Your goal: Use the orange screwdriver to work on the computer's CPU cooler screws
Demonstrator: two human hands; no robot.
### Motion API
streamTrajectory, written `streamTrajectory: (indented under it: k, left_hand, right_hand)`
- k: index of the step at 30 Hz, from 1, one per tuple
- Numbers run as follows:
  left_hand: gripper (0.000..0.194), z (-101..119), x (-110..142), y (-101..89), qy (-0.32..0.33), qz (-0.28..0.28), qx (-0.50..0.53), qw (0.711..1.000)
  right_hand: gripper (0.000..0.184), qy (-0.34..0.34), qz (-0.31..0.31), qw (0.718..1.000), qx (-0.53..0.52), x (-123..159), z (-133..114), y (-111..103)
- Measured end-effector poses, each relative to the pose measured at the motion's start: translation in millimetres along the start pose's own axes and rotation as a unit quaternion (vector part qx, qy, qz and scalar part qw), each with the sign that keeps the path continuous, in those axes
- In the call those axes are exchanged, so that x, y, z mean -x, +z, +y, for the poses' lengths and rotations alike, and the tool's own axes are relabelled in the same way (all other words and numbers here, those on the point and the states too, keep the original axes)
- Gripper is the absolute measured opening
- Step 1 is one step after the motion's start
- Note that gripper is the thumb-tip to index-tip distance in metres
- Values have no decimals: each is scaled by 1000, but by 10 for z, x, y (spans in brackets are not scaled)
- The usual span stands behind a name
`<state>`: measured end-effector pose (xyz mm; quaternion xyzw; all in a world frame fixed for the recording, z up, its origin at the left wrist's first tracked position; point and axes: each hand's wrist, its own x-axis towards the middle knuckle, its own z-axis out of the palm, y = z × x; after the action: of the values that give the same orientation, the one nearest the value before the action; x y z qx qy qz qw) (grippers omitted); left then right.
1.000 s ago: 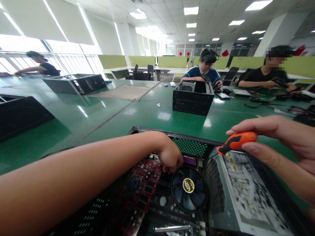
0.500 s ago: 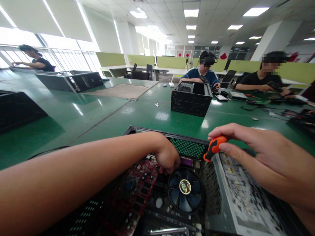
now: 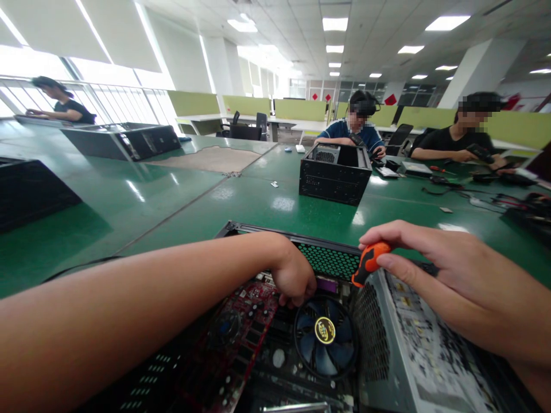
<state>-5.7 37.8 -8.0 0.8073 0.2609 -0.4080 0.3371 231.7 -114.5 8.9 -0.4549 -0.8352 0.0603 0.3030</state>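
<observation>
Before me lies an open computer case (image 3: 241, 228) on the green table. My left hand (image 3: 295, 278) reaches down inside it, beside the black cooling fan (image 3: 326, 338) and the purple port (image 3: 327, 285); its fingers are curled and their tips are hidden, so what they hold does not show. Under my left forearm is a red graphics card (image 3: 249, 321). My right hand (image 3: 434, 275) grips an orange and black screwdriver (image 3: 371, 261) by its handle, above the metal power supply (image 3: 413, 344). The screwdriver's shaft is out of sight.
Farther back stands another black computer case (image 3: 333, 180), with a person (image 3: 355, 129) behind it. A second person sits at right near tools and cables (image 3: 512, 198). More cases (image 3: 120, 140) lie at left. A small metal piece (image 3: 274, 184) rests on the table (image 3: 206, 201).
My right hand has shifted slightly left and down with the screwdriver. My left hand stays in nearly the same place inside the case. The fan's label has turned a little.
</observation>
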Motion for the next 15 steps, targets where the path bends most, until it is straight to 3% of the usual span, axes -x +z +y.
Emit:
streamTrajectory:
  k: [9,15]
  left_hand:
    - [39,46,16,37,-13,2,-3,1000]
    - [37,63,23,34,-15,12,-2,1000]
  right_hand:
    - [46,31,-6,999,22,91,36,90]
    - [43,21,-11,999,26,88,-13,23]
